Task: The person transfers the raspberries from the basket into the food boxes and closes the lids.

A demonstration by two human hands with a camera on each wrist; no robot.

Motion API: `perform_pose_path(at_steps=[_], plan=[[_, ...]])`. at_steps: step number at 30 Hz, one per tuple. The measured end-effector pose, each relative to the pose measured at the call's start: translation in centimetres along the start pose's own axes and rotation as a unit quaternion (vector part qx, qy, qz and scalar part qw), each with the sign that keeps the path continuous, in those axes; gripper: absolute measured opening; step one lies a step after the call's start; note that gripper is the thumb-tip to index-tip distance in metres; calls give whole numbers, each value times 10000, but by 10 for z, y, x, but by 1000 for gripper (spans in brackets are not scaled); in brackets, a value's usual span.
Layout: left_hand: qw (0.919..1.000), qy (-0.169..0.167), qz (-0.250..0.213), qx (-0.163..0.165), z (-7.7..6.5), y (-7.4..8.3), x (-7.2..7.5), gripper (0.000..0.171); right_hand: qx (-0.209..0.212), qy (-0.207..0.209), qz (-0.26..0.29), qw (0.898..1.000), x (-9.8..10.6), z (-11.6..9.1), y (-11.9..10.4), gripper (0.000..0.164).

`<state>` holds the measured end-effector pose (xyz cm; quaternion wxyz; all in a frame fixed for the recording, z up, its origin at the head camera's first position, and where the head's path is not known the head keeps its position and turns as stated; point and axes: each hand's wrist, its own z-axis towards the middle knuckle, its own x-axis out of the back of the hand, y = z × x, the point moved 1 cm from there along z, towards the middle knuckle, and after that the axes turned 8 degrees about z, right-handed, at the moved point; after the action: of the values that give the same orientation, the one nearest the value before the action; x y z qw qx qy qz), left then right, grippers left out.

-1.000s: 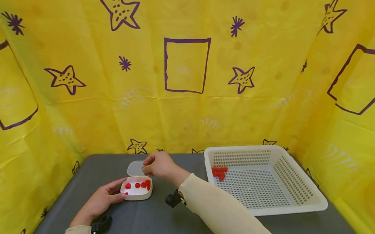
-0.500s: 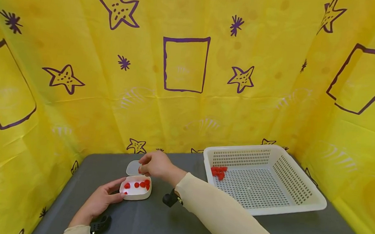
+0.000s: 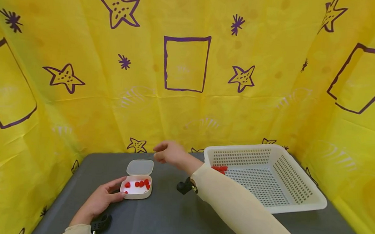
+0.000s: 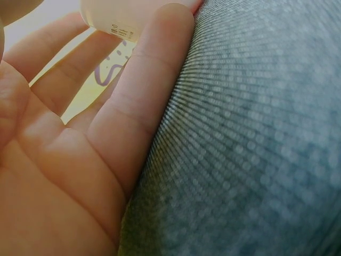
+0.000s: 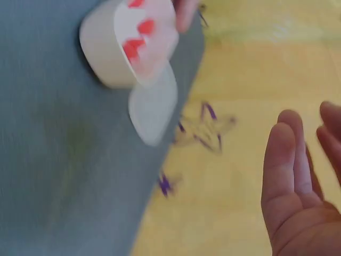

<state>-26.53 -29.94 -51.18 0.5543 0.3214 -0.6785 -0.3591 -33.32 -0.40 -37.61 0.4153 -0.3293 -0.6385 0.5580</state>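
Observation:
My left hand (image 3: 106,197) grips the left end of a small white box (image 3: 139,197), thumb at the front and fingers behind. In the left wrist view the fingers (image 4: 157,74) lie against the box wall. Several small red pieces (image 3: 127,185) lie inside, most grouped at the right end. Its clear flap lid (image 3: 140,167) stands back, hinged at the far side. My right hand (image 3: 172,153) is raised to the right of the lid. Its fingers are loosely bent, and the right wrist view shows no thing between them.
A white perforated basket (image 3: 289,208) stands on the right of the dark grey table (image 3: 149,222). More red pieces (image 3: 220,168) lie in its left corner, partly hidden by the right sleeve. A yellow patterned curtain (image 3: 180,123) surrounds the table.
The right hand has moved up and right, away from the lid. The red piece earlier at its fingertips no longer shows there. The left hand keeps its grip on the box.

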Motion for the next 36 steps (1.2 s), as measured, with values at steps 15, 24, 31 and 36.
perform_pose_path(at_steps=[15, 24, 31, 36], plan=[[9998, 60, 102, 131, 2, 0, 0, 69, 87, -282, 827, 9961, 185, -55, 2, 47], [9998, 61, 84, 174, 2, -3, 0, 71, -729, 5, -146, 9972, 232, -93, 63, 44], [9998, 80, 41, 172, 2, -5, 0, 71, -1089, -72, -841, 9905, 229, -96, 102, 40], [9998, 70, 31, 176, 3, -4, -1, 70, -1135, -61, -1575, 9810, 223, -88, 116, 35]])
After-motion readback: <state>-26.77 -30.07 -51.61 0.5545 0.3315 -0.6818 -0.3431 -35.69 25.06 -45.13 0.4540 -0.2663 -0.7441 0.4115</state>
